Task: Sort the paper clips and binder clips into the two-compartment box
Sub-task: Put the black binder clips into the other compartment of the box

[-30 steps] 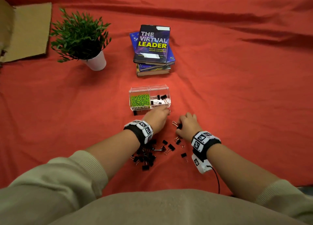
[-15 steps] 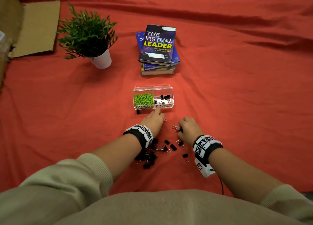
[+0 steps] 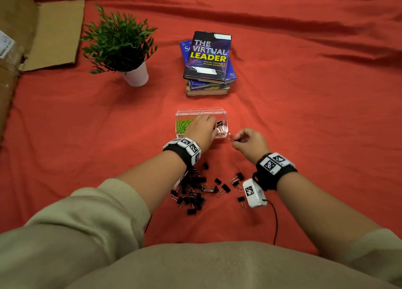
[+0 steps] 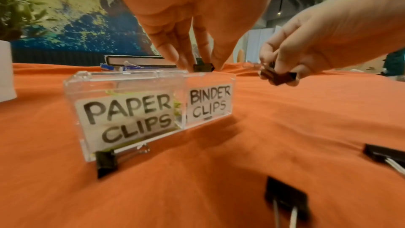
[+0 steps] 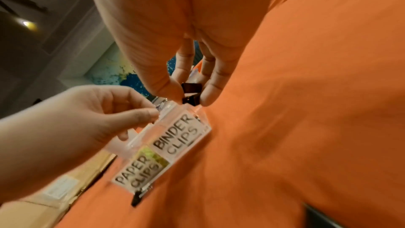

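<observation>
At the far left, flattened cardboard [image 3: 54, 34] lies on the red cloth [image 3: 304, 115], with a potted plant [image 3: 121, 47] in a white pot to its right and a stack of books [image 3: 208, 65] further right. Nearer the person stands the clear two-compartment box [image 3: 201, 112], labelled PAPER CLIPS on its left half and BINDER CLIPS on its right. Green paper clips [image 3: 182, 124] fill the left compartment. The left hand [image 3: 201, 130] hangs over the box, its fingertips pressed together and pinching a black binder clip [image 4: 203, 67] just above the rim of the right compartment, where another binder clip [image 3: 219, 123] already lies. One stray clip [image 4: 106, 162] rests on the cloth against the box's front left corner. Just right of the box, the right hand [image 3: 250, 143] hovers above the cloth, thumb and fingers curled and pinching two black binder clips [image 5: 191, 94]. Closer to the person, between the forearms, a loose pile of black binder clips [image 3: 195, 191] lies scattered on the cloth.
</observation>
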Motion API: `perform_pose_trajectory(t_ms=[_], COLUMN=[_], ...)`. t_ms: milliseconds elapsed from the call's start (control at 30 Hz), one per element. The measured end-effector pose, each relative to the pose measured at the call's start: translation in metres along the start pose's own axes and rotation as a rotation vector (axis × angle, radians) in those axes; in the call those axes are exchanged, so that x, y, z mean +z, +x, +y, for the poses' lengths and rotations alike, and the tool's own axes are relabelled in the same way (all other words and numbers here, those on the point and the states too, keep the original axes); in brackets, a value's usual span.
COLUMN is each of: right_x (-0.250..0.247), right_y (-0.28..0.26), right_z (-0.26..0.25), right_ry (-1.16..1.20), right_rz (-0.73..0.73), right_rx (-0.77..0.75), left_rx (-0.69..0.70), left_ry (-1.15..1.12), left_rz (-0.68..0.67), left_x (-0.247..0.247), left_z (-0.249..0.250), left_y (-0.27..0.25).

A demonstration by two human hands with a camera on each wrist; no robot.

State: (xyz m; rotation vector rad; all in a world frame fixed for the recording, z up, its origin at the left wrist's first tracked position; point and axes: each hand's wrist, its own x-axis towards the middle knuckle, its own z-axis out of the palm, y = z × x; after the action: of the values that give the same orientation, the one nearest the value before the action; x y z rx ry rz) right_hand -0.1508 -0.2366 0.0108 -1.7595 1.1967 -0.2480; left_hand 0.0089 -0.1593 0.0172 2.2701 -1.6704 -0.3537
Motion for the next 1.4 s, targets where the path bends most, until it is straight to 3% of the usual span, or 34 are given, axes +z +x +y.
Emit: perform_pose_trajectory(t_ms=[100,233,400,533,667,767,933,1100,1233,1400], right_x=[0.001,0.008,0.022,0.036,0.065,0.079,0.081,0.089,0.11,0.115], right_y=[0.016,0.033,0.041,0.018,-0.017,-0.031,-0.037,-0.039,-0.046,-0.051], right_z=[-0.025,-0.05,-0.062,-0.059,-0.037,-0.02,-0.01,-0.026,-0.033,-0.023], right_ry=[0.031,-0.203,-0.418,-0.54,-0.648,-0.723,-0.718,-0.502,-0.595,-0.707], right_rz=[-0.003,-0.005,-0.097,-0.16,-0.443,-0.537,-0.491,-0.38,-0.474,-0.525], right_rx=[-0.052,-0.216,-0.305,-0.43,-0.39,-0.369,-0.29,-0.281,-0.365,-0.399], left_rx=[-0.033,-0.097,-0.182,-0.199,-0.164,-0.176,-0.246,-0.337,-0.364,-0.278], left_ry=[0.027,-0.026,-0.017,0.035,0.068,0.05,0.046,-0.097,-0.248,-0.227], left_rz=[0.0,0.047,-0.091,-0.194,-0.218,-0.207,-0.242,-0.201,-0.116,-0.26], left_x=[-0.002,-0.002,0.01,0.012,0.011,0.012,0.015,0.015,0.008,0.011], left_z=[-0.008,-0.021,-0.05,-0.064,-0.067,-0.069,-0.077,-0.084,-0.083,-0.077], left_y=[0.001,-0.028,-0.072,-0.084,-0.087,-0.088,-0.097,-0.106,-0.112,-0.118])
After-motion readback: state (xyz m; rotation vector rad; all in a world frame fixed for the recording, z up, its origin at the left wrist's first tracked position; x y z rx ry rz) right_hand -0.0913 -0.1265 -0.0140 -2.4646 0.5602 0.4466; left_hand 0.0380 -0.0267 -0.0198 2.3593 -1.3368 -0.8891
